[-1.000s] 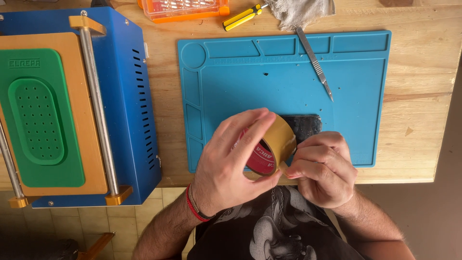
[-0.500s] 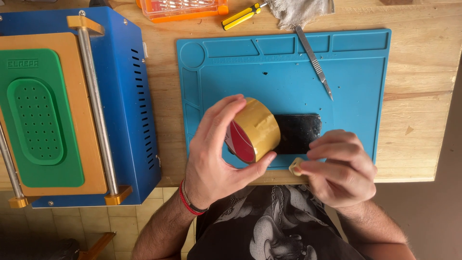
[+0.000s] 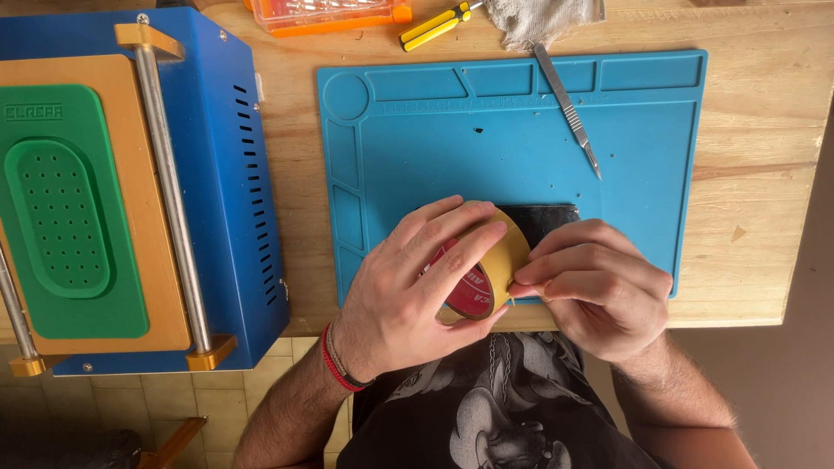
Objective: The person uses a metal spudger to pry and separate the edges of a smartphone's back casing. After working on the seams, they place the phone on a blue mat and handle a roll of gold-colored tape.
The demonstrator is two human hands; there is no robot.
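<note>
- The left hand [image 3: 408,291] grips a roll of tan tape [image 3: 486,269] over the near edge of the blue work mat [image 3: 452,130], its fingers [image 3: 443,230] wrapped round the roll's outer face and the thumb underneath.
- The right hand [image 3: 599,291] sits just beside the roll, thumb and forefinger pinched shut at the roll's rim, apparently on the loose end of the tape; the end itself is too small to make out.
- No length of tape shows pulled out, so I judge the work to be at its start: the end is being picked free, and drawing out, cutting and sticking are all left.
- A dark flat slab, likely a phone [image 3: 539,221], lies on the mat right behind the roll, partly hidden by both hands; no tape shows on its visible part.
- A scalpel [image 3: 569,108] lies untouched toward the mat's far right corner.
- A blue machine [image 3: 226,174] with a green pad stands at the counter's [image 3: 756,191] left edge.
</note>
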